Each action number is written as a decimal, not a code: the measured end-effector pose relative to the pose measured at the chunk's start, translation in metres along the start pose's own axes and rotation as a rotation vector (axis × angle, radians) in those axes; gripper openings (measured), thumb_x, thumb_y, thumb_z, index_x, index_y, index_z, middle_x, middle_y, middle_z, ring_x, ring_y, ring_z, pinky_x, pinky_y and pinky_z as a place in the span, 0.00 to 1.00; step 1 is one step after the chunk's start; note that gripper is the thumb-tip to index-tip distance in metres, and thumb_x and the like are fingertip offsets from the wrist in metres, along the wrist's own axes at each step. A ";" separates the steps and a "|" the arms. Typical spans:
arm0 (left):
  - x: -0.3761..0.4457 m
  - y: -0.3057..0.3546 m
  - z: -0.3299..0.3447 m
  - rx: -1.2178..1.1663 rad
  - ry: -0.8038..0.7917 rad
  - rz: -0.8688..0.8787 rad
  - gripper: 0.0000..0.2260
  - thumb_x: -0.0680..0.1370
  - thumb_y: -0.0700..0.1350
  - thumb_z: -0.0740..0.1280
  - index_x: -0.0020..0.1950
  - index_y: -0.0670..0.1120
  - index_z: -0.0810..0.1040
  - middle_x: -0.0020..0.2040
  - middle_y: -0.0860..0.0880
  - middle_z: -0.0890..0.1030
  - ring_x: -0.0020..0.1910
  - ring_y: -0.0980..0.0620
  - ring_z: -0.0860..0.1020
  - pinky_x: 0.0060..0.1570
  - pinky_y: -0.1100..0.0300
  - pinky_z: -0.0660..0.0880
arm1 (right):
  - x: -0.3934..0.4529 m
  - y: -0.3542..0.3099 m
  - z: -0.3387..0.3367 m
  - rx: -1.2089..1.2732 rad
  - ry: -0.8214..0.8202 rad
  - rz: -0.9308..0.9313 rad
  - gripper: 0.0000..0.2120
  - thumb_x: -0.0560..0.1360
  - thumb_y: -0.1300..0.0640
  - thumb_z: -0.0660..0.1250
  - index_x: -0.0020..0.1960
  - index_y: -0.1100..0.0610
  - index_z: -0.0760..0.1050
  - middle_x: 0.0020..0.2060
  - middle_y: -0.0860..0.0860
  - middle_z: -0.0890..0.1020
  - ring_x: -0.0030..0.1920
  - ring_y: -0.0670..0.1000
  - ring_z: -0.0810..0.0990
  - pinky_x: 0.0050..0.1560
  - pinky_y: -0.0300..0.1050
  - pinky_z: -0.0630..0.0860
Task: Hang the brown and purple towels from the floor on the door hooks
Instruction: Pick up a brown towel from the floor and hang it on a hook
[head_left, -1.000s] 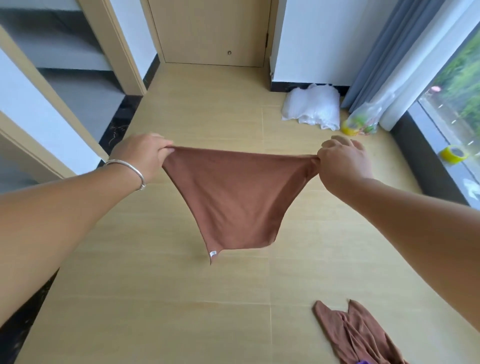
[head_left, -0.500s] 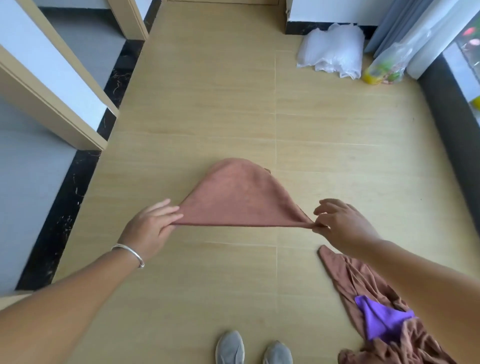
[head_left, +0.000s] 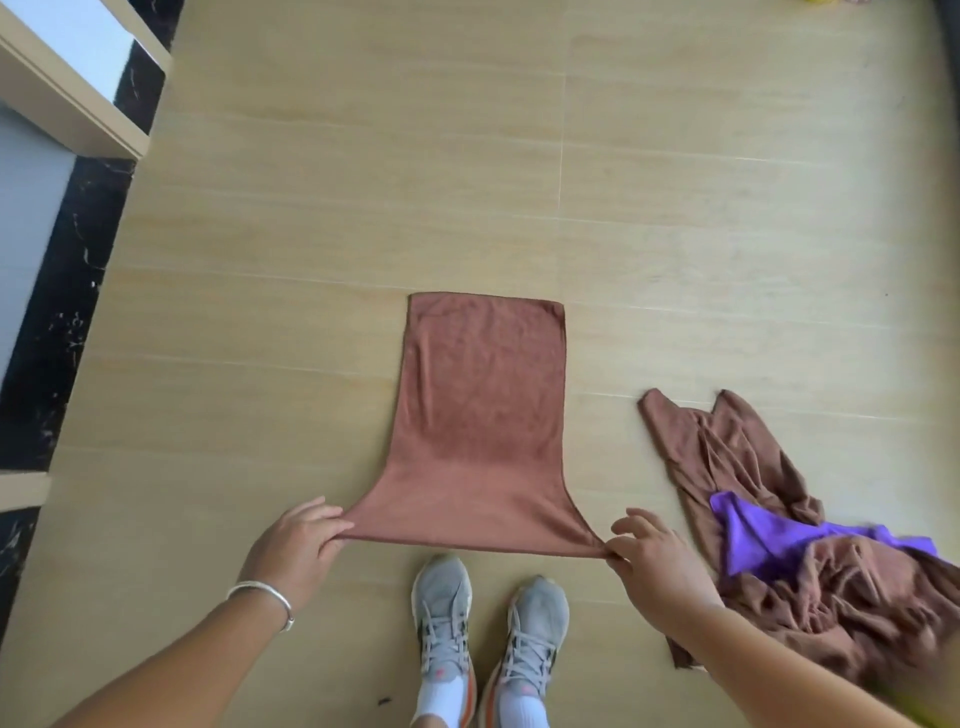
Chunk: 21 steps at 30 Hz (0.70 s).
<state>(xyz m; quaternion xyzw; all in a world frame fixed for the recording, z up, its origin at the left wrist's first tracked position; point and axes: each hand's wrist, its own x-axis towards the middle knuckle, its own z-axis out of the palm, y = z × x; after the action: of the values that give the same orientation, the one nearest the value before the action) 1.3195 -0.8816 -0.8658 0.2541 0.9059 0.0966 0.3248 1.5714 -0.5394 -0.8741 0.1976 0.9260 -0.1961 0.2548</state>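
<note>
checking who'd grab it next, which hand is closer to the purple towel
Right. The right hand pinches the near corner of the flat brown towel just beside the purple towel; the left hand pinches the opposite corner, the towel's whole width farther away.

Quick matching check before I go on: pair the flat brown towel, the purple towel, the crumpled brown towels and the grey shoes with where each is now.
1. flat brown microfibre towel
2. purple towel
3. crumpled brown towel heap
4. grey lace-up shoes

A. on top of the heap
B. floor, at the right
C. pinched at both near corners
D. just behind the pinched edge

Pairs: 1-C (left hand, right hand), 2-A, 3-B, 4-D.
</note>
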 end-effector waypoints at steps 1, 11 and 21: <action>0.000 -0.003 0.010 0.001 -0.018 -0.012 0.08 0.74 0.39 0.72 0.51 0.45 0.86 0.57 0.48 0.82 0.65 0.47 0.74 0.64 0.55 0.68 | -0.004 0.001 0.013 0.015 -0.013 0.022 0.06 0.73 0.52 0.71 0.48 0.49 0.84 0.53 0.45 0.81 0.66 0.53 0.73 0.56 0.49 0.74; 0.101 -0.022 0.047 -0.147 0.082 -0.106 0.04 0.70 0.46 0.77 0.38 0.51 0.83 0.46 0.55 0.81 0.49 0.52 0.78 0.49 0.58 0.72 | 0.076 0.025 0.072 0.310 0.169 0.234 0.01 0.71 0.57 0.73 0.41 0.55 0.82 0.45 0.48 0.82 0.55 0.53 0.77 0.52 0.44 0.71; 0.336 -0.018 0.031 -0.265 0.375 -0.005 0.01 0.74 0.42 0.71 0.44 0.45 0.82 0.51 0.48 0.82 0.53 0.47 0.78 0.52 0.60 0.68 | 0.322 0.074 0.005 0.440 0.299 0.432 0.15 0.76 0.47 0.65 0.40 0.57 0.80 0.37 0.50 0.81 0.43 0.54 0.77 0.40 0.45 0.69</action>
<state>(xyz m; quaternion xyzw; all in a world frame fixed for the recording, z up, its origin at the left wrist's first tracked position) 1.1101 -0.7210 -1.0771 0.1846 0.9304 0.2595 0.1814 1.3526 -0.3934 -1.0741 0.4659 0.8254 -0.3016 0.1033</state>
